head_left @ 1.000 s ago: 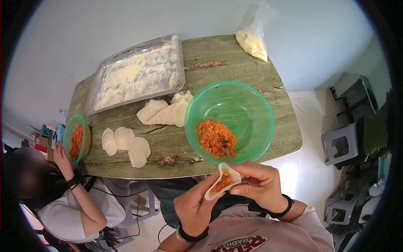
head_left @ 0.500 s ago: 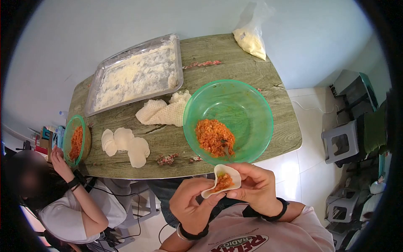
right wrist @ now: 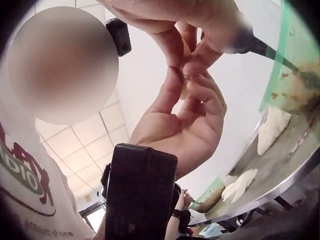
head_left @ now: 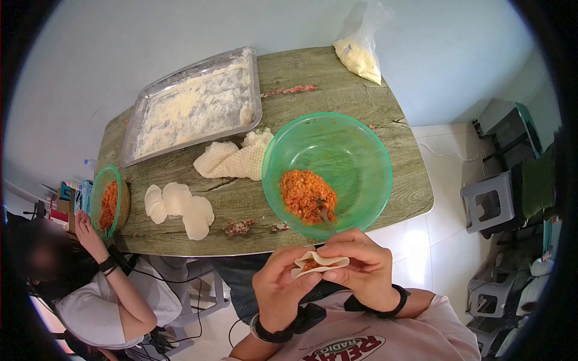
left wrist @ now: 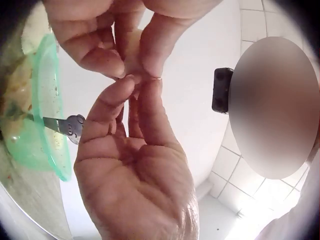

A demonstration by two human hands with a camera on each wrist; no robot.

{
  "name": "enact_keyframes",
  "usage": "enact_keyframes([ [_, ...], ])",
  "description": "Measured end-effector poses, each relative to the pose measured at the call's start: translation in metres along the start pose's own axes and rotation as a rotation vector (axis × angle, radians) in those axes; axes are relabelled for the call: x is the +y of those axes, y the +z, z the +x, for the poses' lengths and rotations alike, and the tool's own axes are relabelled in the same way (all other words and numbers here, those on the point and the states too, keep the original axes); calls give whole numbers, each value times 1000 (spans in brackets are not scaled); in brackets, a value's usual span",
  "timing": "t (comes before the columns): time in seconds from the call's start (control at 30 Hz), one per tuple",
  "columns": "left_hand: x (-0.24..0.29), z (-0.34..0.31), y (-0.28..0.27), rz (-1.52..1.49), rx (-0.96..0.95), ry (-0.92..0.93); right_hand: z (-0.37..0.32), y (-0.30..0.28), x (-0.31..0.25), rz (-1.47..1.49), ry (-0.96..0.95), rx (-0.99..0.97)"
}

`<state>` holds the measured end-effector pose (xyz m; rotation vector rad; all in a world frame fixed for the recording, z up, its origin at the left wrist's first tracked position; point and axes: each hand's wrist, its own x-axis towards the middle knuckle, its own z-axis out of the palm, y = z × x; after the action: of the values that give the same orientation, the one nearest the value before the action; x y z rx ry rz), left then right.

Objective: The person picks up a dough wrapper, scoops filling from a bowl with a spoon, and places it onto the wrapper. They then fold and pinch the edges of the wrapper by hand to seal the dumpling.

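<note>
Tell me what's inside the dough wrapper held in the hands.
Orange-red minced filling shows in the opening of the folded dough wrapper. Anything deeper is covered by its sides, held by the left hand and right hand.

We see a brown table (head_left: pixel 295 69) with red patches on top. At the back we find a big shallow tray (head_left: pixel 257 96) with pale powder (head_left: pixel 192 99) spread inside. A bumpy cream cloth (head_left: pixel 232 157) lies twisted just in front of it. At the far right corner we spot a clear bag (head_left: pixel 361 57) of yellowish stuff, close to the wall (head_left: pixel 433 54). Another person (head_left: pixel 114 301) in a pale shirt is at the left end. On our right are two grey stools (head_left: pixel 487 207) and a white cord (head_left: pixel 448 154) on the shiny floor (head_left: pixel 445 222).
</note>
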<state>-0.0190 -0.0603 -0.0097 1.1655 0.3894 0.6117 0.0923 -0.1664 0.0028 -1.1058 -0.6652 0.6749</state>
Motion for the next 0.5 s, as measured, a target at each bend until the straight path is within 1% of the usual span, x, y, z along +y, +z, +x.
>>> enact_keyframes([
  [0.13, 4, 0, 3, 40, 3, 70, -1, 0, 1, -102, -17, 27],
  [0.23, 1, -4, 2, 45, 57, 33, -1, 1, 0, -149, -23, 61],
  [0.33, 5, -4, 5, 86, 81, 35, 0, 0, 0, -230, -68, 74],
  [0.4, 5, -5, 4, 137, 79, 40, 0, -2, 0, -336, -155, 59],
  [0.5, 8, -6, 5, 229, 77, 59, -1, -2, 0, -366, -183, 63],
])
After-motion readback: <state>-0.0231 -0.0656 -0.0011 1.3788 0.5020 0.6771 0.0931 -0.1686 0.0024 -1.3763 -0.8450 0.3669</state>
